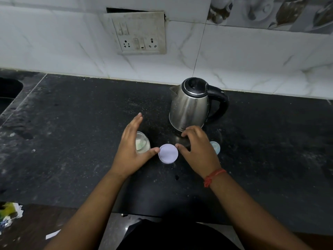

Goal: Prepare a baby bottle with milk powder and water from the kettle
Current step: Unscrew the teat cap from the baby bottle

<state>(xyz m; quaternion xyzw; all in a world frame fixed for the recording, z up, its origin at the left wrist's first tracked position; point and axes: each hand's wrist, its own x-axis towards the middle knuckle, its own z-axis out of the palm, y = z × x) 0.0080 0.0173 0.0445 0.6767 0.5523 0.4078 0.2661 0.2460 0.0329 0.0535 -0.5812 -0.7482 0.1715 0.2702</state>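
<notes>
Worktop: black speckled stone, matt, dusty. Kettle: brushed steel, black lid and handle, standing upright at the back right, handle turned rightwards, probably for a right-hand lift. Left hand and right hand: each grip open, holding nothing, flanking the lilac-lidded container, apparently about to take it. Baby bottle: clear, open-topped, partly behind the left hand. Pale blue cap lies aside.
</notes>
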